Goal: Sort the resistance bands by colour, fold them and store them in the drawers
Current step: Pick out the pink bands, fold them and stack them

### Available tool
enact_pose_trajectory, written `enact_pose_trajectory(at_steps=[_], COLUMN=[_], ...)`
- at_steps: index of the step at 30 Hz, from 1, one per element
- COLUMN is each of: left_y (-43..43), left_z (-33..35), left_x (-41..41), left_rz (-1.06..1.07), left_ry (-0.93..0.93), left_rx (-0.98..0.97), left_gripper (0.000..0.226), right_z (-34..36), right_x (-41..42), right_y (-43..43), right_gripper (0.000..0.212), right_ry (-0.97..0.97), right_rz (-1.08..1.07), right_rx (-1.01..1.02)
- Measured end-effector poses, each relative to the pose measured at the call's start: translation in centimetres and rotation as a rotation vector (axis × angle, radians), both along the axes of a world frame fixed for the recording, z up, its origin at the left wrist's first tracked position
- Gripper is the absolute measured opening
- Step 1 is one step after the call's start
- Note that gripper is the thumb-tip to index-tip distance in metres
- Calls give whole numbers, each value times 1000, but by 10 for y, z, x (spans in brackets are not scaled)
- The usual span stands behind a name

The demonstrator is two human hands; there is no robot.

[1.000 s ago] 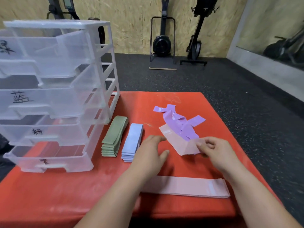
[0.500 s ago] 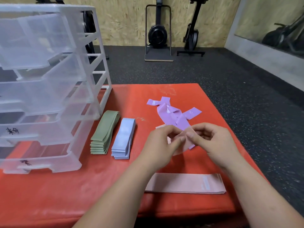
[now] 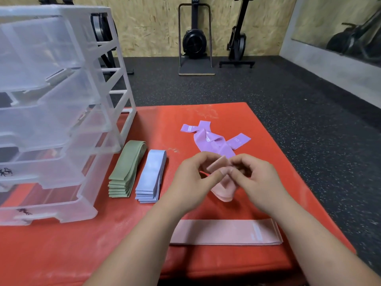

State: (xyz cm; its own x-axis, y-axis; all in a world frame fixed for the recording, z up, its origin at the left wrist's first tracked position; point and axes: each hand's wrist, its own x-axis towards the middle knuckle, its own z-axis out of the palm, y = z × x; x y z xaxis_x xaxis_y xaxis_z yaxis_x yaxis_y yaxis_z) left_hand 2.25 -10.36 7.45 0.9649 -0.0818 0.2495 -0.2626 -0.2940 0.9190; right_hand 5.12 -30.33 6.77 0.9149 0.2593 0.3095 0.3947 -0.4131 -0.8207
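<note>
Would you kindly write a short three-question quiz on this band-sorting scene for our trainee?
1. True or false: the green stack lies between the drawer unit and the blue stack.
2. Which colour band do both hands hold? A purple, B pink, C green.
3. Fill in: the purple bands lie ____, not folded.

Key: 1 true. 2 B: left hand and right hand grip the pink band. 3 tangled.

The drawer unit point(image 3: 61, 120) looks like translucent, glossy plastic; the bands, green point(image 3: 127, 168), blue point(image 3: 151, 174), purple point(image 3: 214, 141) and pink point(image 3: 226, 232), look like matt woven cloth. The red mat point(image 3: 61, 254) shows a faintly ribbed, slightly shiny surface; the floor point(image 3: 288, 100) is dark, speckled and rough; the wall point(image 3: 154, 23) is coarse chipboard.
</note>
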Motion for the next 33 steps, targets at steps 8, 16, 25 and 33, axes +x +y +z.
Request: enact_pose_trajectory(at_steps=[8,16,25,33], left_y=[13,53,73,85], left_z=[7,9,-13,-13], left_x=[-1,-3,-22,-41], left_rz=[193,447,439,418], left_ry=[-94,-89,-5,126], left_rx=[0,-131,-59,-32], left_gripper=[13,8,11,12], right_z=[-3,8,9,8], right_x=[-5,1,-14,-27], right_y=[-2,-40,-80,-111], right_gripper=[39,33,26,33], right_ry=[58,33,95,207], right_rz=[121,12,-12,-202], right_rx=[-267,-377,-553,-212])
